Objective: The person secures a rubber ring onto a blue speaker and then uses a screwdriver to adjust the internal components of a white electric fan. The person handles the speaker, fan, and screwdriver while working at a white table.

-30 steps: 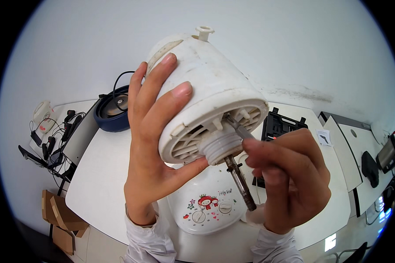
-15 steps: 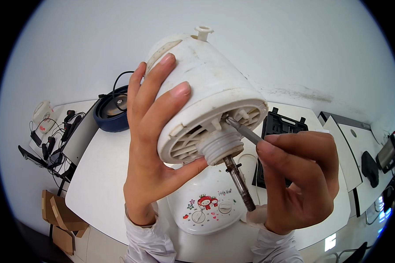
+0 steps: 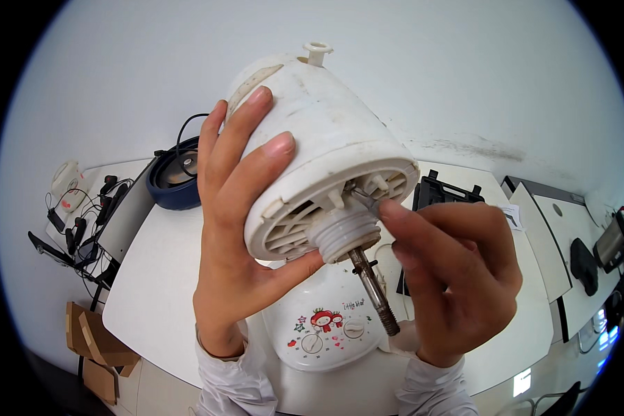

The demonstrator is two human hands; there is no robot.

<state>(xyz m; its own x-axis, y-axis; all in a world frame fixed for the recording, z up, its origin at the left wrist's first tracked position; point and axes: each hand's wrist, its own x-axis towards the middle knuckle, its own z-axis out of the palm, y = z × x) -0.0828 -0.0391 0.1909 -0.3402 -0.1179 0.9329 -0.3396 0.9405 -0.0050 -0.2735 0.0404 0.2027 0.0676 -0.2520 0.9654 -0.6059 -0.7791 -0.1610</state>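
My left hand (image 3: 230,201) holds up a white fan motor housing (image 3: 326,118), its fingers spread along the side and the thumb under the vented front. A bare metal shaft (image 3: 376,291) sticks out of the threaded collar, pointing down toward me. My right hand (image 3: 457,270) pinches a grey metal screwdriver (image 3: 365,200) between thumb and fingers. The tip sits in a recess of the vented face, beside the collar; the screw itself is too small to make out. Below lies a white fan base (image 3: 329,340) with two dials and cartoon stickers.
On the white table (image 3: 159,277), a blue round appliance (image 3: 170,184) with a black cord stands at the back left. A black tool case (image 3: 447,187) lies open behind my right hand. Cables and a white device (image 3: 68,186) are on the left side table; cardboard (image 3: 93,340) is below.
My right hand has moved left and up, its fingertips now closer to the screwdriver's tip. The housing has shifted slightly left in my left hand.
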